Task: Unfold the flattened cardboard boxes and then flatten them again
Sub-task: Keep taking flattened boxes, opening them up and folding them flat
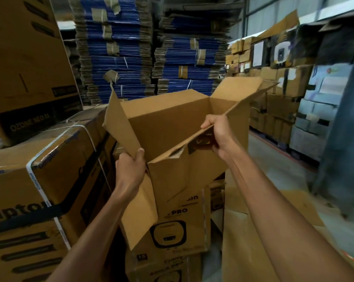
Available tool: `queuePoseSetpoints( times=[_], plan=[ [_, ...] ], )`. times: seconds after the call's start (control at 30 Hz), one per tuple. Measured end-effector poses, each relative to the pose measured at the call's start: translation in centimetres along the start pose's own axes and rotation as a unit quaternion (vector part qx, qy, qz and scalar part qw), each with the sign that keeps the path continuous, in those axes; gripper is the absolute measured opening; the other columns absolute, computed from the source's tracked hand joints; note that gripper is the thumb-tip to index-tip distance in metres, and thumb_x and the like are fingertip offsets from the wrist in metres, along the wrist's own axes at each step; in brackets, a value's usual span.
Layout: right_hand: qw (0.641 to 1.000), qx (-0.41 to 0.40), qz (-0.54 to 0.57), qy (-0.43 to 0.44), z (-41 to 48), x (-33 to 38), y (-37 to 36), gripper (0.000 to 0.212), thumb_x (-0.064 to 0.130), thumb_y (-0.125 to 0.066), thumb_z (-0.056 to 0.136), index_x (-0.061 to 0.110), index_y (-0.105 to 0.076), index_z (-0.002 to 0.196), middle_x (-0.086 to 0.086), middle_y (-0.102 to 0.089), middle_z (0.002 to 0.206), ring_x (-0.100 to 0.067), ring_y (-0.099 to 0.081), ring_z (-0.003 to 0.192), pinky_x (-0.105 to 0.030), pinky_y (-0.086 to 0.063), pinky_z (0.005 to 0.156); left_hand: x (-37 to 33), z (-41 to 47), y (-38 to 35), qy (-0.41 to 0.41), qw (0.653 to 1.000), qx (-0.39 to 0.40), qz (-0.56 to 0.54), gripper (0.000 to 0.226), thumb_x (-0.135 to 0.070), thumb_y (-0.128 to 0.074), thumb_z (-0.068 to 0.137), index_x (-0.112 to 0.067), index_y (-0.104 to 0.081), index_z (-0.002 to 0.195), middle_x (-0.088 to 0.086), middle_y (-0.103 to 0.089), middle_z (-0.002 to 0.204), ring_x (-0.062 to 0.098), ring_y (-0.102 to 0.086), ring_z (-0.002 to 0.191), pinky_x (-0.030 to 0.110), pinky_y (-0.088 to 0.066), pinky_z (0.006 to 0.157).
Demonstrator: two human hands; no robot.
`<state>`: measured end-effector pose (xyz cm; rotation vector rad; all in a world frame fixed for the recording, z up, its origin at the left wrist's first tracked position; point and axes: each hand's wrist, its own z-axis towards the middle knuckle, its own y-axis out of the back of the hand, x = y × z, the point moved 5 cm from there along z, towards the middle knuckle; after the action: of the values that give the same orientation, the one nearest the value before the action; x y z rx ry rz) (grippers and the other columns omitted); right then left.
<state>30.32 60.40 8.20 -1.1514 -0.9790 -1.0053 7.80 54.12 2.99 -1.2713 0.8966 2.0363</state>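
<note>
A brown cardboard box [168,123] is held up in front of me, opened into a square tube with its top flaps standing apart. My left hand [131,165] grips the near left corner, where a side flap meets the front wall. My right hand [216,133] pinches the upper edge of the near front flap, thumb on top. The box's front face carries dark print, partly hidden behind that flap. Its bottom end is hidden behind my arms and the cartons below.
A printed carton [178,231] stands just below the held box. Strapped cartons [39,180] are stacked at my left. Tall bundles of flattened blue-edged cardboard [147,47] rise behind. Flat cardboard sheets [253,231] lie on the floor at right. Stacked boxes [273,88] line the right aisle.
</note>
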Motion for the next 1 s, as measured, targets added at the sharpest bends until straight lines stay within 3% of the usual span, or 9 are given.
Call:
queuePoseSetpoints(
  times=[0.2,0.4,0.47,0.57,0.63,0.7,0.8,0.93,1.0],
  plan=[
    [0.993,0.079,-0.043,-0.083,-1.4,-0.9,1.7,0.028,0.017,-0.047,0.077,0.026,-0.042,0.051,-0.003,-0.049,0.068,-0.032,-0.057,0.088,-0.070,-0.048,0.090,0.2,-3.4,-0.6,-0.046,0.995,0.013,0.087,0.030,-0.032,-0.048,0.107,-0.004,-0.059,0.111,0.008,-0.063,0.091,0.015,-0.058,0.066,0.015,-0.039,0.043],
    [0.991,0.094,0.007,-0.092,-1.5,-2.4,2.0,0.018,0.014,-0.049,0.081,0.018,-0.042,0.065,-0.004,-0.052,0.065,-0.028,-0.059,0.074,-0.072,-0.049,0.091,0.4,-5.2,0.8,-0.032,0.994,-0.006,0.105,0.034,-0.026,-0.049,0.107,-0.007,-0.059,0.081,0.005,-0.061,0.070,0.009,-0.053,0.048,0.014,-0.040,0.038],
    [0.989,0.096,0.018,-0.109,-2.3,-3.1,1.3,0.011,0.019,-0.054,0.082,0.017,-0.047,0.074,-0.006,-0.052,0.073,-0.031,-0.059,0.081,-0.073,-0.048,0.090,1.4,-5.6,1.0,-0.011,0.996,-0.026,0.081,0.031,-0.027,-0.048,0.107,-0.003,-0.060,0.091,0.008,-0.061,0.077,0.013,-0.054,0.054,0.013,-0.041,0.039],
    [0.986,0.076,0.070,-0.128,-3.3,-5.3,0.9,0.015,0.013,-0.050,0.086,0.015,-0.045,0.072,-0.005,-0.048,0.073,-0.029,-0.056,0.074,-0.064,-0.055,0.086,3.3,-6.4,1.4,0.029,0.996,-0.075,0.041,0.039,-0.029,-0.049,0.107,0.008,-0.059,0.113,0.007,-0.060,0.081,0.014,-0.054,0.059,0.016,-0.038,0.040],
    [0.984,0.077,0.125,-0.098,-3.5,-5.7,0.8,0.021,0.005,-0.046,0.081,0.016,-0.038,0.065,-0.003,-0.042,0.071,-0.022,-0.051,0.064,-0.041,-0.059,0.060,3.1,-6.4,2.2,0.019,0.995,-0.103,0.007,0.038,-0.028,-0.051,0.106,0.008,-0.063,0.105,0.008,-0.061,0.079,0.014,-0.055,0.059,0.019,-0.040,0.043],
    [0.982,0.077,0.157,-0.070,-3.0,-5.3,1.2,0.016,0.007,-0.053,0.063,0.016,-0.040,0.061,-0.001,-0.042,0.067,-0.017,-0.049,0.058,-0.025,-0.044,0.048,1.8,-6.1,3.0,-0.018,0.992,-0.120,-0.020,0.033,-0.025,-0.053,0.105,-0.002,-0.064,0.084,0.007,-0.059,0.071,0.010,-0.054,0.053,0.026,-0.042,0.047],
    [0.982,0.080,0.168,-0.041,-2.1,-4.6,1.4,0.028,0.010,-0.057,0.047,0.013,-0.044,0.072,-0.003,-0.048,0.071,-0.019,-0.052,0.063,-0.029,-0.039,0.055,0.2,-5.9,3.6,-0.085,0.986,-0.136,-0.046,0.032,-0.020,-0.055,0.104,-0.013,-0.058,0.073,0.003,-0.057,0.068,0.002,-0.054,0.053,0.021,-0.042,0.049],
    [0.993,0.045,0.102,-0.042,-1.4,-2.8,1.0,0.013,0.000,-0.049,0.069,0.011,-0.046,0.075,-0.005,-0.051,0.073,-0.021,-0.056,0.067,-0.029,-0.047,0.058,0.6,-5.6,1.9,-0.114,0.990,-0.080,-0.012,0.019,-0.016,-0.058,0.102,-0.011,-0.056,0.084,0.001,-0.059,0.076,0.002,-0.061,0.060,0.015,-0.045,0.048],
    [0.998,0.047,0.015,-0.043,-0.9,-1.1,0.3,0.022,-0.006,-0.045,0.076,0.014,-0.041,0.067,-0.005,-0.049,0.071,-0.021,-0.056,0.068,-0.027,-0.049,0.053,0.7,-5.5,1.2,-0.111,0.993,-0.038,0.022,0.023,-0.017,-0.056,0.103,-0.015,-0.053,0.080,-0.002,-0.058,0.076,0.005,-0.060,0.059,0.013,-0.048,0.049]
  ],
)
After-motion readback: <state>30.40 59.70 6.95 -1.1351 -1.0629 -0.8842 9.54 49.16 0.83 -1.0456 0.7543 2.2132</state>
